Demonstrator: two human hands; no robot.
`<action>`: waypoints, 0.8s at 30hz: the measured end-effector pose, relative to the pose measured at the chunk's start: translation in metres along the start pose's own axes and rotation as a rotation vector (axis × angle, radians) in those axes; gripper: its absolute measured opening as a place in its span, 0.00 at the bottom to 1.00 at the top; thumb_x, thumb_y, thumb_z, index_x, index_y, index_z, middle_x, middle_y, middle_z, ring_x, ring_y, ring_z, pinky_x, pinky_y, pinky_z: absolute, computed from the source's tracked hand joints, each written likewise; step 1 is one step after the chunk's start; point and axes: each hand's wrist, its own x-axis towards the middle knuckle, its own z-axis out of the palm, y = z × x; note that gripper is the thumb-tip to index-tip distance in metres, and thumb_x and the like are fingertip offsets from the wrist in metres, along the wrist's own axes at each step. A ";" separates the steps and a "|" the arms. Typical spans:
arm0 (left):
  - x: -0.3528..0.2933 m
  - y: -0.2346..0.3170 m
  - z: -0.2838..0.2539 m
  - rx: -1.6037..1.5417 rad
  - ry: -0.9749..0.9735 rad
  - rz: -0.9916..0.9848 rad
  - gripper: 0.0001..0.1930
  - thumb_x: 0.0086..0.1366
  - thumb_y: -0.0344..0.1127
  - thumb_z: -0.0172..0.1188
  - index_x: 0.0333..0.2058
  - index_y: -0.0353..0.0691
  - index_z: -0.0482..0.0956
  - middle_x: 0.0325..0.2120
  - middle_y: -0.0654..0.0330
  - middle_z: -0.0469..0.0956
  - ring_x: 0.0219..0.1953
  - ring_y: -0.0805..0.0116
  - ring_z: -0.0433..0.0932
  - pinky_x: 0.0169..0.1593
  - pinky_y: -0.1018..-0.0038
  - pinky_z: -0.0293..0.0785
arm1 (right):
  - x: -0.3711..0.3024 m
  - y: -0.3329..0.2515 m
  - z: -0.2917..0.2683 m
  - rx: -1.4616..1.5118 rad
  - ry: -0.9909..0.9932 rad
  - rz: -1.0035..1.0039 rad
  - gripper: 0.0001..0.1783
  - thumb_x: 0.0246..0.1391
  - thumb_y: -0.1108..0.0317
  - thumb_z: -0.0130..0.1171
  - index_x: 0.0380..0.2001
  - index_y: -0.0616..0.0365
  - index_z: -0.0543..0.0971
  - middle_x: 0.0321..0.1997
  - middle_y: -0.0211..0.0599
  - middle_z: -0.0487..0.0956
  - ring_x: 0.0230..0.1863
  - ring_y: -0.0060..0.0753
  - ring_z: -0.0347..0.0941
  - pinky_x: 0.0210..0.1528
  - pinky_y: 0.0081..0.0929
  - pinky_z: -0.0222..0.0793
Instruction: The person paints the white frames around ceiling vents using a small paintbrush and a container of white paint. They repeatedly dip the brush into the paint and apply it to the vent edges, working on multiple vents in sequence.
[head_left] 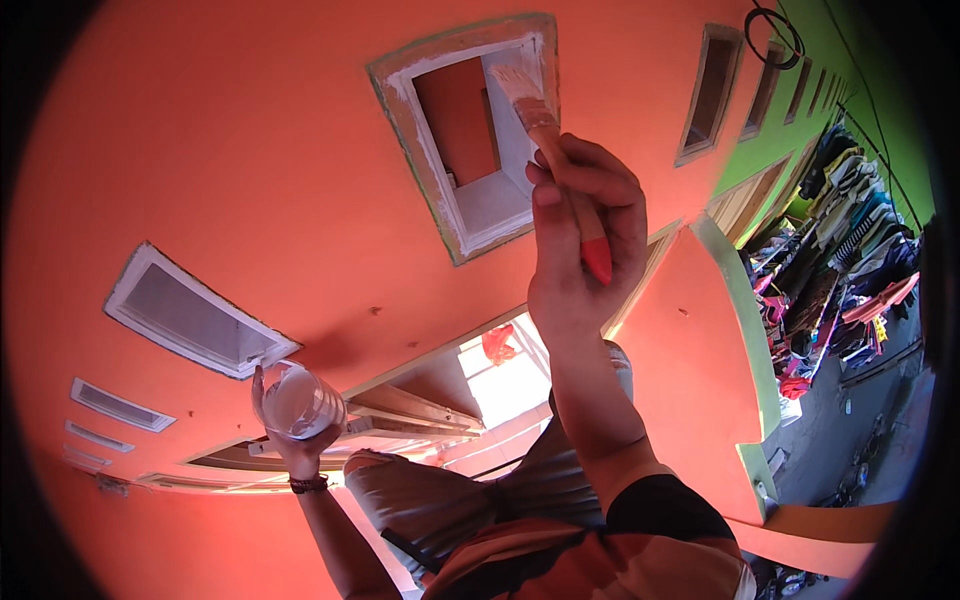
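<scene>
My right hand grips a paintbrush by its wooden handle, whose butt end is red. The white-coated bristles point up, in front of the inner right side of a framed wall opening; I cannot tell whether they touch it. White paint covers the inside of that opening and part of its tan border. Lower on the left, my left hand is wrapped round a see-through plastic tub with white paint in it. The tub is near the corner of a second, white-framed opening.
An orange wall surrounds the openings, with more narrow openings to the left. Wooden boards lie below by a bright gap. On the right are a green-edged orange partition, hanging clothes and a coiled black cable.
</scene>
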 end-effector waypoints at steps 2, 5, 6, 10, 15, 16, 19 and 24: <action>-0.001 0.003 0.000 0.000 0.014 -0.006 0.63 0.29 0.27 0.72 0.69 0.47 0.48 0.49 0.56 0.71 0.50 0.61 0.72 0.55 0.64 0.71 | 0.003 -0.008 -0.002 0.144 0.024 0.122 0.08 0.57 0.79 0.57 0.40 0.65 0.75 0.50 0.48 0.76 0.42 0.30 0.78 0.48 0.25 0.73; -0.002 0.006 0.000 -0.003 0.021 -0.044 0.63 0.30 0.26 0.73 0.69 0.47 0.48 0.48 0.55 0.71 0.50 0.60 0.73 0.55 0.64 0.72 | 0.008 -0.019 -0.014 0.167 -0.004 0.319 0.11 0.63 0.72 0.55 0.42 0.71 0.74 0.43 0.51 0.79 0.41 0.36 0.80 0.48 0.27 0.77; -0.002 0.009 0.001 0.017 0.018 -0.042 0.63 0.30 0.25 0.73 0.69 0.47 0.48 0.48 0.55 0.71 0.50 0.60 0.73 0.54 0.64 0.72 | 0.008 -0.020 -0.017 0.184 0.012 0.363 0.13 0.64 0.69 0.54 0.42 0.72 0.74 0.41 0.51 0.80 0.40 0.38 0.81 0.47 0.28 0.78; -0.005 -0.006 -0.006 -0.012 0.002 -0.087 0.63 0.29 0.24 0.73 0.68 0.47 0.48 0.47 0.55 0.71 0.49 0.60 0.74 0.54 0.65 0.73 | 0.002 -0.006 -0.032 0.350 0.039 0.493 0.19 0.66 0.63 0.51 0.41 0.75 0.74 0.40 0.53 0.80 0.41 0.46 0.81 0.43 0.30 0.82; -0.001 0.006 0.003 -0.058 0.010 -0.039 0.64 0.28 0.24 0.73 0.68 0.47 0.48 0.47 0.56 0.72 0.49 0.61 0.74 0.53 0.65 0.73 | 0.013 0.009 -0.020 0.661 -0.080 0.498 0.13 0.66 0.69 0.50 0.44 0.72 0.75 0.45 0.54 0.79 0.46 0.45 0.80 0.50 0.27 0.81; 0.000 0.006 0.001 -0.052 0.003 -0.028 0.64 0.28 0.24 0.73 0.68 0.47 0.48 0.47 0.57 0.72 0.49 0.61 0.74 0.53 0.65 0.73 | 0.016 0.012 -0.016 0.651 -0.076 0.497 0.11 0.65 0.71 0.51 0.43 0.71 0.75 0.44 0.54 0.79 0.46 0.47 0.80 0.50 0.29 0.81; 0.001 0.014 0.001 -0.001 -0.008 -0.034 0.64 0.29 0.24 0.74 0.68 0.47 0.48 0.47 0.56 0.72 0.49 0.61 0.74 0.53 0.65 0.73 | 0.027 0.017 -0.006 0.702 -0.085 0.506 0.09 0.60 0.78 0.53 0.44 0.70 0.75 0.44 0.54 0.80 0.47 0.49 0.80 0.53 0.36 0.79; 0.000 0.013 0.003 0.022 0.014 -0.043 0.63 0.29 0.29 0.74 0.68 0.47 0.49 0.48 0.56 0.71 0.49 0.61 0.74 0.54 0.65 0.73 | 0.018 0.018 0.002 0.607 -0.044 0.441 0.10 0.60 0.78 0.53 0.45 0.71 0.74 0.45 0.54 0.79 0.45 0.45 0.80 0.50 0.31 0.81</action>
